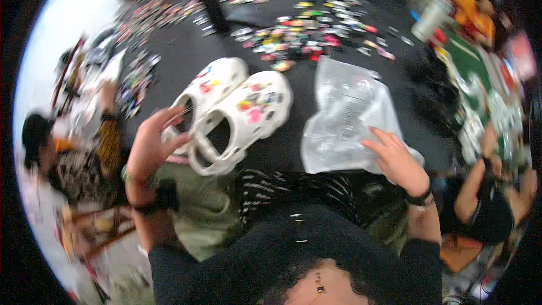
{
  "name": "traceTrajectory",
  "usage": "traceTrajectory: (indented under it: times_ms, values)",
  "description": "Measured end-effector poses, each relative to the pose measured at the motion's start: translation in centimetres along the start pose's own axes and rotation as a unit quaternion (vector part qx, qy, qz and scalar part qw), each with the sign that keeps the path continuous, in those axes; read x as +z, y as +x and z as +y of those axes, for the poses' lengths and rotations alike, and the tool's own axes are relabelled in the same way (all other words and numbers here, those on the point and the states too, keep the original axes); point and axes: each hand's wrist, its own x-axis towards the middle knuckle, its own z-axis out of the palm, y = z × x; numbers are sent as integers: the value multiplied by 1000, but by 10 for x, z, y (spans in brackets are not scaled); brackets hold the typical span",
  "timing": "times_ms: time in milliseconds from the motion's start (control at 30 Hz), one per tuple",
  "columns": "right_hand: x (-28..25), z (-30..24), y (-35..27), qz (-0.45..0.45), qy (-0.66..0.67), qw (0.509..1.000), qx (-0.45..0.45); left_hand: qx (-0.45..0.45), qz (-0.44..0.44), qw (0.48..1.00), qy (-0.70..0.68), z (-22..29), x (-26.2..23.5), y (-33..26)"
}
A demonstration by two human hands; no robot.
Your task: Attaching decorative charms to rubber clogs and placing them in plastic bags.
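Observation:
Two white clogs lie side by side on the black table, toes pointing away from me: the left clog and the right clog. Colourful shoe charms dot the tops of both. My left hand is at the heel end of the left clog, thumb and fingers apart; whether it touches the heel is blurred. A clear plastic bag lies flat to the right of the clogs. Over its lower right part is my right hand, fingers stretched out, fingertips at the plastic. What the bag holds, if anything, I cannot make out.
Loose small charms spread over the far part of the table. A dark post stands at the back. A pale bottle is at the far right. Other people work at both sides, one person's arm at the left edge.

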Motion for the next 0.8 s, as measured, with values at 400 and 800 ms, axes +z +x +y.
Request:
traceTrajectory:
  times_ms: [400, 800]
  values:
    - [-65, 2, -24, 157, 104, 982, -13, -26, 74, 991, -105, -18, 12, 0]
    - [-123, 29, -64, 349, 139, 920, 116, -16, 72, 988, -137, -29, 21, 1]
